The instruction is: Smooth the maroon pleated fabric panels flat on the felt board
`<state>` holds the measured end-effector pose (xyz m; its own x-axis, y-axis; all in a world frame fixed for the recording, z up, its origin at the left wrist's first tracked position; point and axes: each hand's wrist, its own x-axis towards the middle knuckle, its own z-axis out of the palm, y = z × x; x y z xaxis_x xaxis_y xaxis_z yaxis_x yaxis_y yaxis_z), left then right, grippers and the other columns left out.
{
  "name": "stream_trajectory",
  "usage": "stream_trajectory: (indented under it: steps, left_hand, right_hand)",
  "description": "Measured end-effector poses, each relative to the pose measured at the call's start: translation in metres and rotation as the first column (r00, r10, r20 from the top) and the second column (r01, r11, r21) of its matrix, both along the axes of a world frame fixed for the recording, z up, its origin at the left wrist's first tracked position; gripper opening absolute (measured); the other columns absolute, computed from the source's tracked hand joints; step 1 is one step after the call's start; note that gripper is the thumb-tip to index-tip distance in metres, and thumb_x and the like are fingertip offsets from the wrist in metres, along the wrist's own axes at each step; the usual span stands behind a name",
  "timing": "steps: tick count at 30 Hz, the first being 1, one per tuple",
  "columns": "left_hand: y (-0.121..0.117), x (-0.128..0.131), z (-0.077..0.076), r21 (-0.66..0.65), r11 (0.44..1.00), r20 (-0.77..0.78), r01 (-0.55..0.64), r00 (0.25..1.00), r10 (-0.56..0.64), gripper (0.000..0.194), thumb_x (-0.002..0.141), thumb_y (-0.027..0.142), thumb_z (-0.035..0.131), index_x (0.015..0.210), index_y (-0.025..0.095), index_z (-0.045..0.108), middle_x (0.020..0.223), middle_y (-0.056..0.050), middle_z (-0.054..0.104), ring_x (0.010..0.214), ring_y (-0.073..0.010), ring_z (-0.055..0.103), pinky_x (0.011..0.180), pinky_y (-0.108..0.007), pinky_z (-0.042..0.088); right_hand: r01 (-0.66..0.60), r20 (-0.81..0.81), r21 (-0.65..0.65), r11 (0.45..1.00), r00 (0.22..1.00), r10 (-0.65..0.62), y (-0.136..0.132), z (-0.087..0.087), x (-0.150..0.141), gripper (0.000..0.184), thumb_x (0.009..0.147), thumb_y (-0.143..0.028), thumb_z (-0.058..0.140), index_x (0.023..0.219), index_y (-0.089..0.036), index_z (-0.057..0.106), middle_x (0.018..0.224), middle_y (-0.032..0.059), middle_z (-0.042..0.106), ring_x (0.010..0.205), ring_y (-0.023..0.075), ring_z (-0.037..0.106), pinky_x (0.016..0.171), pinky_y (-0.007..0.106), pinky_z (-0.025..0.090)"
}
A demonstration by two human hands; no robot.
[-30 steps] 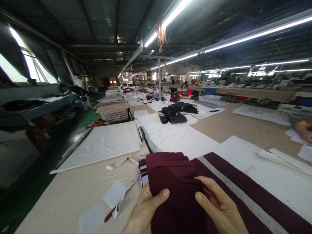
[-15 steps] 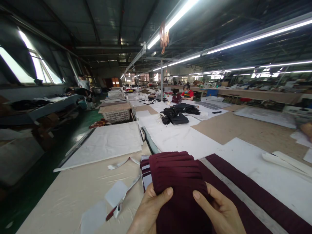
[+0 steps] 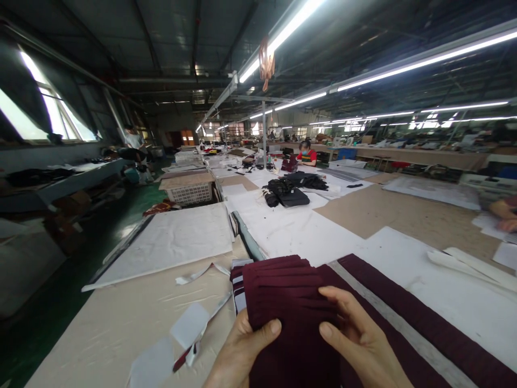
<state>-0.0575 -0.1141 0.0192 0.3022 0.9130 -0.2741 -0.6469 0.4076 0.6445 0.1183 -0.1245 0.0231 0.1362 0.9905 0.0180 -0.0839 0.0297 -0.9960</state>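
A fanned stack of dark maroon fabric pieces (image 3: 288, 291) is held at the bottom centre. My left hand (image 3: 242, 353) grips its left edge, thumb pressed on top. My right hand (image 3: 359, 342) rests on the right part of the stack with thumb and forefinger closed on the top layers. Beneath the stack, long maroon fabric strips (image 3: 407, 312) lie on white paper across the cutting table (image 3: 117, 318). Striped maroon-and-white pieces (image 3: 237, 285) peek out at the stack's left.
White paper scraps (image 3: 189, 323) and a white sheet (image 3: 173, 237) lie to the left. Black fabric bundles (image 3: 286, 191) sit farther up the table, beside a white basket (image 3: 189, 191). A seated person in red (image 3: 307, 153) works far off; another person's hand (image 3: 503, 213) is at the right edge.
My right fingers have shifted up a little across the top of the stack. The view swayed slightly; the stack stays in both hands.
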Motion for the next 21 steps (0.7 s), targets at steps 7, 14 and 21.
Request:
stream_trajectory:
  steps: [7, 14, 21]
  left_hand:
    - [0.002, 0.002, 0.0, 0.093, 0.996, 0.021, -0.001, 1.0, -0.001, 0.024, 0.064, 0.019, 0.079, 0.088, 0.018, 0.075, 0.084, -0.008, 0.077, 0.085, -0.0242, 0.071, 0.091, -0.038, 0.049]
    - [0.002, 0.004, 0.0, 0.129, 0.991, 0.016, -0.029, 0.999, 0.028, 0.017, 0.067, 0.018, 0.077, 0.084, 0.018, 0.075, 0.085, -0.007, 0.077, 0.088, -0.0244, 0.07, 0.092, -0.037, 0.048]
    - [0.005, -0.001, -0.001, 0.139, 0.99, -0.03, -0.002, 1.0, 0.006, 0.029, 0.064, 0.021, 0.08, 0.092, 0.018, 0.075, 0.089, -0.008, 0.077, 0.091, -0.0275, 0.069, 0.093, -0.04, 0.048]
  right_hand:
    - [-0.072, -0.143, -0.066, 0.995, 0.988, 0.062, 0.0, -0.011, -0.003, 0.023, 0.07, -0.039, 0.077, 0.082, -0.021, 0.07, 0.083, 0.0021, 0.071, 0.081, 0.0198, 0.066, 0.077, 0.027, 0.054]
    - [0.075, 0.002, -0.05, 0.996, 0.997, -0.075, 0.003, -0.002, -0.008, 0.028, 0.066, -0.043, 0.077, 0.079, -0.021, 0.069, 0.079, 0.0016, 0.07, 0.076, 0.0192, 0.064, 0.071, 0.024, 0.054]
    - [-0.021, 0.025, 0.009, 1.0, 0.999, 0.021, 0.011, -0.006, 0.002, 0.053, 0.068, -0.042, 0.075, 0.117, -0.025, 0.062, 0.113, 0.0099, 0.068, 0.1, 0.0269, 0.065, 0.084, 0.035, 0.055]
